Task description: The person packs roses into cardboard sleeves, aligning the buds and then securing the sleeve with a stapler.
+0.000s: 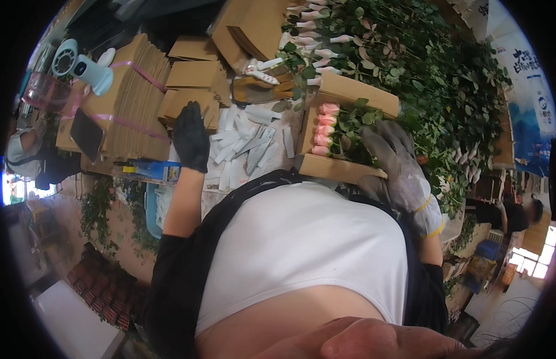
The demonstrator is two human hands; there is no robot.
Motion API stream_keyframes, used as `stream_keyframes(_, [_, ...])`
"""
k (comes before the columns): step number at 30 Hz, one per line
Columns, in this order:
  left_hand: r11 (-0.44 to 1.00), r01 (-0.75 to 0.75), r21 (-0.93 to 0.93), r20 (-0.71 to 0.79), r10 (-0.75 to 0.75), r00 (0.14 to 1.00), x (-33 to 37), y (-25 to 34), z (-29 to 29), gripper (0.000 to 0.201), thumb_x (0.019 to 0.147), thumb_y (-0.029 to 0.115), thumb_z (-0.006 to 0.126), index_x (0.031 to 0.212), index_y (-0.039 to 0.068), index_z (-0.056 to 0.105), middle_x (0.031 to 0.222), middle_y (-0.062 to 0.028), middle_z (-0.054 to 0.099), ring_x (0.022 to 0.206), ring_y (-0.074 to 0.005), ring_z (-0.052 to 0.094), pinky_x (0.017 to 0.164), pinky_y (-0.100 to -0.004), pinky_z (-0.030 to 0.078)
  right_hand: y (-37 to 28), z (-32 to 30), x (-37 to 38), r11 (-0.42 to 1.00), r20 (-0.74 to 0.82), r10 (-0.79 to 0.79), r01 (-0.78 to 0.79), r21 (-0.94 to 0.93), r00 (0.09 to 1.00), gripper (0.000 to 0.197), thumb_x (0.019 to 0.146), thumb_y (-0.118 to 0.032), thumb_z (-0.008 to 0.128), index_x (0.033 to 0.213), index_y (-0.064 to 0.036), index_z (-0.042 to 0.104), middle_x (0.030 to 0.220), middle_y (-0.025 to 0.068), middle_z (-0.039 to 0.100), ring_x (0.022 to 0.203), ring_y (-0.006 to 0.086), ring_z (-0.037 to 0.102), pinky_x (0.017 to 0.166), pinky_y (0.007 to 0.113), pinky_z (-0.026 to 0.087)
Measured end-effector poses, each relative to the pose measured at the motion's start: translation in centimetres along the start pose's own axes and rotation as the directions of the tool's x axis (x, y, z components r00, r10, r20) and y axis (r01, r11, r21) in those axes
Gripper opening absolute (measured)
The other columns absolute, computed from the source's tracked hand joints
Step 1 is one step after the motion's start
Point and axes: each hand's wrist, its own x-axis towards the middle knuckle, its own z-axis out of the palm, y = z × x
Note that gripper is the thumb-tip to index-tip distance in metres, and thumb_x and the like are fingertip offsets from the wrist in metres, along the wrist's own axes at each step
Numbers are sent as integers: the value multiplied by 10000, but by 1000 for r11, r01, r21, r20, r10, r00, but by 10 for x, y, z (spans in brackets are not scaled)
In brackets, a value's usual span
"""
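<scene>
My left hand [192,139], in a black glove, lies with its fingers stretched out on a small stack of brown cardboard sheets [211,107]. Any sheet under its fingertips is hidden. A row of pink roses [324,128] lies on a corrugated cardboard wrap [341,169] right in front of me, heads to the left and leafy stems to the right. Over those stems rests my right hand [399,157], in a pale glove with a yellow cuff edge. Its fingers are extended and slightly blurred, touching the leaves.
White paper strips [254,140] litter the table between my hands. Beyond them lie yellow-and-black gloves [263,88]. Tied cardboard bundles [131,90], a phone [87,135] and a light-blue fan [93,74] are at the left. Many leafy stems [433,78] pile up far right.
</scene>
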Motion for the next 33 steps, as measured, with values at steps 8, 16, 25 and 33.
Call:
stream_keyframes(8, [297, -6, -955, 117, 394, 912, 80, 165, -102, 417, 843, 2, 684, 1250, 5, 591, 1145, -175, 669, 1068, -377, 635, 939, -419, 492, 8, 43, 44, 877, -21, 57, -40, 478, 998, 383, 896, -134, 683, 1234, -3, 558, 1054, 134, 676, 855, 223, 668, 720, 345, 543])
stream_keyframes(16, [259, -215, -942, 93, 814, 574, 70, 202, -14, 772, 768, 234, 817, 1428, 41, 467, 1475, -191, 455, 1359, -348, 442, 1107, -410, 395, 73, 105, 59, 30, 777, 439, -872, 489, 451, 219, 995, -308, 544, 990, -91, 577, 701, 33, 604, 545, 144, 560, 507, 284, 444])
stream_keyframes(25, [476, -252, -843, 327, 824, 462, 62, 219, 2, 844, 746, 216, 814, 1434, -34, 394, 1501, -230, 371, 1396, -396, 347, 1134, -430, 357, 52, 96, 44, 947, 529, 274, -321, -2, 804, 213, 816, -272, 689, 954, -110, 706, 830, 140, 705, 751, 357, 681, 680, 444, 551])
stream_keyframes(33, [479, -496, -724, 284, 863, 418, 67, 228, -3, 873, 699, 204, 823, 1451, 43, 410, 1455, -230, 430, 1330, -409, 408, 1096, -481, 366, 126, 37, 113, 972, 291, 234, -216, -91, 928, 231, 808, -249, 680, 985, -111, 734, 908, 152, 723, 856, 318, 700, 732, 444, 547])
